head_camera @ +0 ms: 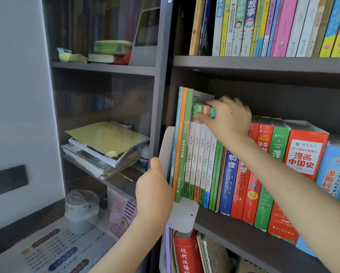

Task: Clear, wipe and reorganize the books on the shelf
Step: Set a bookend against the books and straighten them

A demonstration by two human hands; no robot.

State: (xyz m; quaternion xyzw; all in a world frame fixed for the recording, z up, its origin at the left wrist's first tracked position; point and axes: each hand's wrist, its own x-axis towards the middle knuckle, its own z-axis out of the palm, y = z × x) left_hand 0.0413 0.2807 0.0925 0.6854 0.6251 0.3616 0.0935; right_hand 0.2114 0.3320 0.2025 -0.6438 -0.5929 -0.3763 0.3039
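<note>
Head view: right hand (pixel 231 120) fingers (pixel 214 104) pinch tops of books (pixel 201 152); left hand (pixel 153 192) grips bookend (pixel 184 215).

Upper-shelf books (pixel 263 26): tops cut off by the upper edge; we read only part of each spine title.
Left hand (pixel 153 190): we see only the thumb and back; the fingers pass out of sight behind the white bookend (pixel 184 215).
Right hand (pixel 231 119): grips the thin numbered books (pixel 201 154) and hides some of their tops; their small print is too small for us to read.
Glass-door cabinet (pixel 106 95): contents hazed by reflection.
Red dictionary (pixel 186 253): cut off by the lower edge.
Light blue book (pixel 334 174): cut off by the right edge.
</note>
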